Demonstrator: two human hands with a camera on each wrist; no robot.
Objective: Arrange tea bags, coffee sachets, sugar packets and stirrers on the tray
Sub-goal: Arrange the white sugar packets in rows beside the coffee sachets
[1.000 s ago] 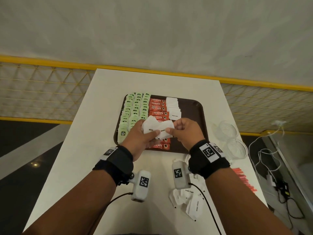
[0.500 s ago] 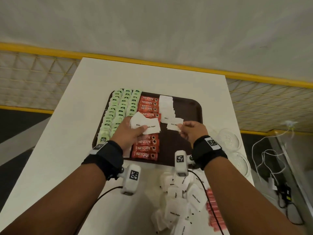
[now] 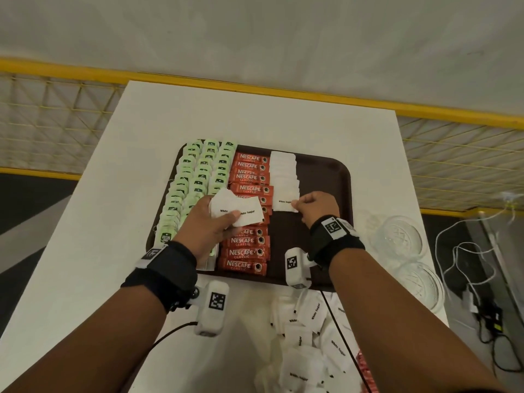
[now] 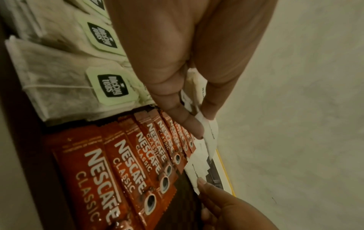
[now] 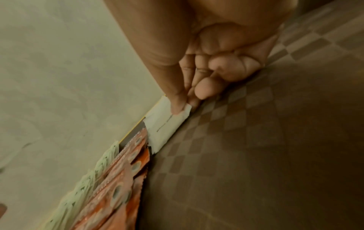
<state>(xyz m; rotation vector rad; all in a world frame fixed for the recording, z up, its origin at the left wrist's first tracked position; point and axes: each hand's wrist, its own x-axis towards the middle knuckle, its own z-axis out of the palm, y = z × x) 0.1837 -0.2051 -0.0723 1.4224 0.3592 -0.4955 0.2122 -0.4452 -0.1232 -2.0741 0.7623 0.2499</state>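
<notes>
A dark brown tray [image 3: 326,171] holds rows of green tea bags [image 3: 198,177], a column of red coffee sachets [image 3: 249,177] and a column of white sugar packets [image 3: 283,171]. My left hand [image 3: 207,222] hovers over the coffee column and grips a small stack of sugar packets [image 3: 238,212]; in the left wrist view its thumb and fingers pinch those packets [image 4: 199,109]. My right hand [image 3: 314,205] pinches the corner of one sugar packet [image 3: 285,202] at the near end of the white column, low over the tray floor [image 5: 256,140]; that packet [image 5: 167,124] shows beside the coffee sachets [image 5: 118,179].
A heap of loose sugar packets [image 3: 312,344] lies on the white table [image 3: 113,222] just in front of the tray. Red stirrers [image 3: 365,373] peek out at its right. Two clear glass bowls [image 3: 402,239] stand right of the tray. White cables [image 3: 467,251] hang beyond the table's right edge.
My right hand has drawn one sugar packet off the left hand's stack and carried it right, down to the near end of the white column. The left hand stays over the coffee sachets.
</notes>
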